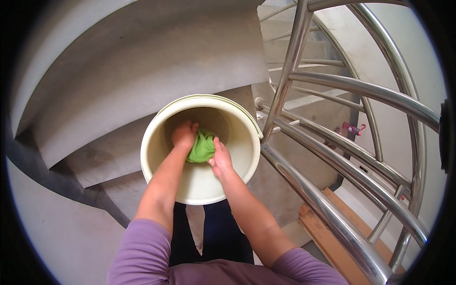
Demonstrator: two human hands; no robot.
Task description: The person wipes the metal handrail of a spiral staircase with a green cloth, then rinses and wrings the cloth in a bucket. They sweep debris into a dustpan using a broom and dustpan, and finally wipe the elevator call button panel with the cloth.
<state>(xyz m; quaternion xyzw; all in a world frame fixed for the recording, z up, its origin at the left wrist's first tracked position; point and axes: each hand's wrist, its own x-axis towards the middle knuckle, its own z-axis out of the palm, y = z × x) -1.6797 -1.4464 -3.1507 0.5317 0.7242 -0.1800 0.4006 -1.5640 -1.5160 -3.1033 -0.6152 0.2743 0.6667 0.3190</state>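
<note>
A cream plastic bucket (201,190) stands in front of me on the stairs, with dull water (213,117) inside it. Both of my hands reach down into it. A bunched green cloth (203,148) is between them. My left hand (184,135) grips the cloth's left side, its fingertips partly hidden by the bucket's shadow and the fabric. On the other side, my right hand (221,156) holds the cloth with the thumb on top and the fingers curled beneath. The bucket's handle (254,123) lies down along the far right rim.
Curved concrete steps (153,60) rise ahead and to the left, beside a pale wall (46,228). A stainless steel railing (317,199) runs close along the right. Beyond its bars are a pink bottle (350,128) and a brown wooden board (342,228).
</note>
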